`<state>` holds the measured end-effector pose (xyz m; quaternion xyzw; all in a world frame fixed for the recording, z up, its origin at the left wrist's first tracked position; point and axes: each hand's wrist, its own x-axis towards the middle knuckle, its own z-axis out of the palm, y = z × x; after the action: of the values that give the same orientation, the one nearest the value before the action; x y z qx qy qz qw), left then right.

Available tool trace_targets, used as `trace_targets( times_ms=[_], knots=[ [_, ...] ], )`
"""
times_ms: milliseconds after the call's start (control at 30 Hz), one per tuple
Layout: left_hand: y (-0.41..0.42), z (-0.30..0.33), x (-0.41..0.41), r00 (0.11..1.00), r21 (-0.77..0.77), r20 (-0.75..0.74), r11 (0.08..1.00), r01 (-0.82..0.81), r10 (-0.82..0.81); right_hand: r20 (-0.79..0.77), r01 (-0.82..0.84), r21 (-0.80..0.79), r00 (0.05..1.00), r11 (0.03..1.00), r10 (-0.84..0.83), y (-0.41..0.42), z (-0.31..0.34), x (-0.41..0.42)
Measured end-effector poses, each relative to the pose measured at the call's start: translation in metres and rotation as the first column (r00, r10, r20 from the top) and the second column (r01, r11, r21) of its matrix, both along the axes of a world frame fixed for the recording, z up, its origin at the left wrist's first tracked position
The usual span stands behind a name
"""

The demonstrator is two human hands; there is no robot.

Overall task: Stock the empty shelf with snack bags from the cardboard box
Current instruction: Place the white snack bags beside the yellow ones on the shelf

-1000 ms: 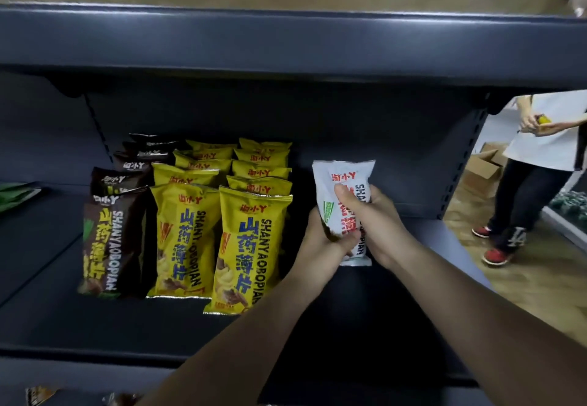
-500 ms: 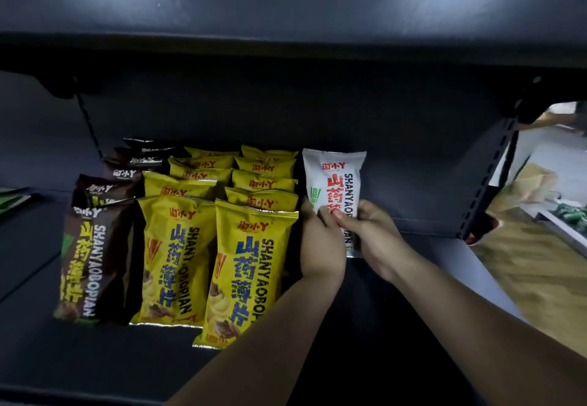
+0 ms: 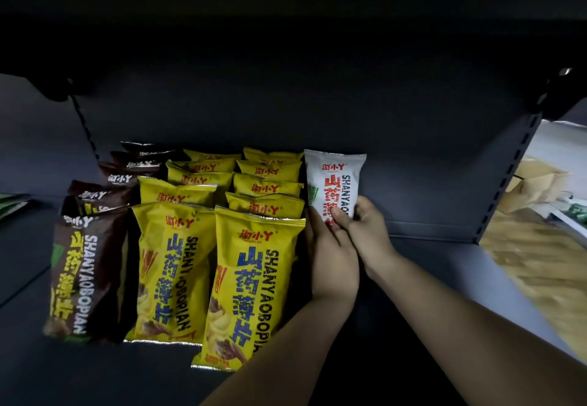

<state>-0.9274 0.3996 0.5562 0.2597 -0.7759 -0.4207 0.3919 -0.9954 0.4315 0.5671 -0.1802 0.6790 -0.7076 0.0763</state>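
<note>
Dark grey metal shelf board [image 3: 428, 266]: one row of brown snack bags [image 3: 79, 275], two rows of yellow snack bags [image 3: 251, 281], one white snack bag [image 3: 333, 183] upright at back, beside the yellow rows.

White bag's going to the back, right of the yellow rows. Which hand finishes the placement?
Likely right hand: its fingers pinch the white bag. Left hand lies flat between it and the yellow bags.
</note>
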Motion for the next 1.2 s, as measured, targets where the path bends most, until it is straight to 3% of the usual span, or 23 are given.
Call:
trace_targets(
  times_ms=[200, 367, 567, 700, 833, 933, 1033, 1200],
  knots=[
    [0.002, -0.001, 0.001, 1.000, -0.007, -0.021, 1.000, -0.009, 0.009, 0.027, -0.031, 0.087, 0.999, 0.996, 0.029, 0.000, -0.008, -0.002],
    [0.002, 0.006, 0.011, 0.997, -0.008, 0.071, 1.000, -0.007, 0.007, 0.062, -0.022, 0.177, 0.998, 0.984, 0.011, 0.004, -0.002, 0.000],
    [0.017, 0.007, 0.031, 0.985, -0.015, 0.170, 0.999, 0.029, -0.026, -0.119, 0.203, 0.397, 0.978, 0.895, -0.170, 0.040, 0.020, 0.005],
    [0.038, 0.007, 0.052, 0.983, -0.133, 0.178, 0.989, 0.059, -0.035, -0.311, 0.273, 0.462, 0.941, 0.844, -0.134, 0.070, 0.028, 0.024],
    [0.053, 0.005, 0.072, 0.946, -0.386, 0.324, 0.909, 0.156, -0.025, -0.470, 0.288, 0.595, 0.882, 0.751, 0.034, 0.109, 0.028, 0.055],
    [0.065, 0.007, 0.091, 0.913, -0.466, 0.406, 0.850, 0.245, -0.041, -0.533, 0.316, 0.658, 0.836, 0.683, 0.126, 0.141, 0.023, 0.077],
    [0.080, 0.011, 0.118, 0.887, -0.528, 0.457, 0.782, 0.331, -0.067, -0.561, 0.303, 0.660, 0.807, 0.688, 0.183, 0.176, 0.017, 0.103],
    [0.109, 0.012, 0.166, 0.897, -0.618, 0.425, 0.685, 0.386, -0.121, -0.542, 0.291, 0.723, 0.802, 0.627, 0.253, 0.230, 0.006, 0.144]
  ],
)
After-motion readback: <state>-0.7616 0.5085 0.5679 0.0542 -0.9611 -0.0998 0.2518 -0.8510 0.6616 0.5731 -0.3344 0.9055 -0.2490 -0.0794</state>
